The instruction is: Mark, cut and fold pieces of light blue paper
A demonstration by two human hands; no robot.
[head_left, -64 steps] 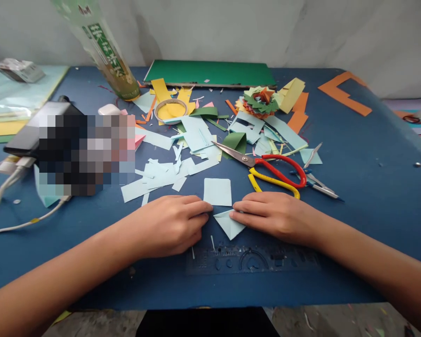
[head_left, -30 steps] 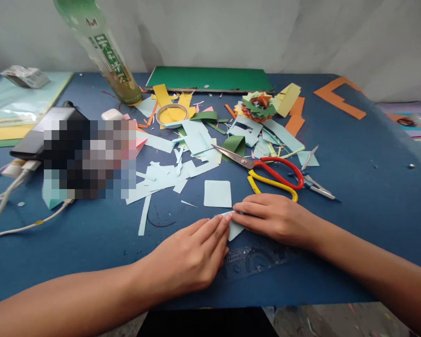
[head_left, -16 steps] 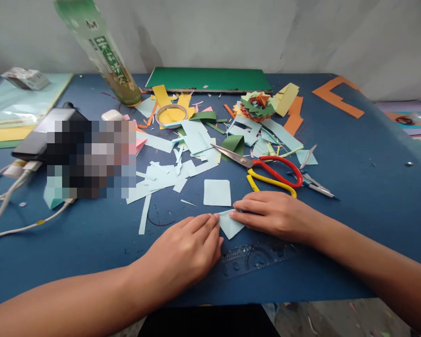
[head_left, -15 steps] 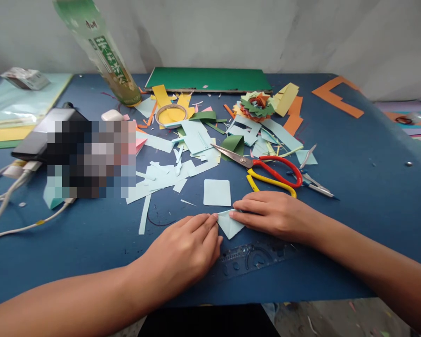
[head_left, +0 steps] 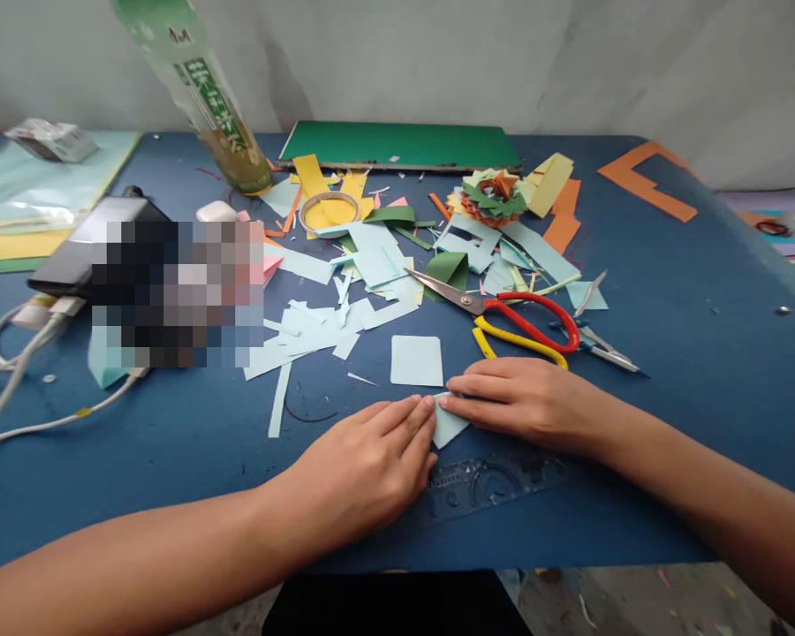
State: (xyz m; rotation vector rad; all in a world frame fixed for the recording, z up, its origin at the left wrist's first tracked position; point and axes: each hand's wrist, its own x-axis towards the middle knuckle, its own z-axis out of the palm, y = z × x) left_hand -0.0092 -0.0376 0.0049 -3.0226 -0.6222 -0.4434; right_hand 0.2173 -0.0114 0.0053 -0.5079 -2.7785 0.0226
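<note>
A small folded light-blue paper piece (head_left: 449, 426) lies on the blue table (head_left: 689, 353) near the front edge. My left hand (head_left: 364, 464) lies flat over its left part, fingers stretched and pressing down. My right hand (head_left: 526, 402) rests on its right corner, fingers extended together on the paper. Just behind the fold sits a light-blue paper square (head_left: 416, 360). A clear plastic ruler (head_left: 496, 481) lies under and in front of my hands.
Red-and-yellow scissors (head_left: 517, 322) lie just behind my right hand, a metal tool (head_left: 602, 349) beside them. Paper scraps (head_left: 324, 322), a tape ring (head_left: 331, 210), a folded paper flower (head_left: 494, 194), a green board (head_left: 404, 143) and a bottle (head_left: 205, 97) crowd the back. Cables (head_left: 13, 371) lie at left.
My left hand moved from left of the fold onto it, slid back, then pushed right over its left part again. My right hand stayed on the paper's right corner.
</note>
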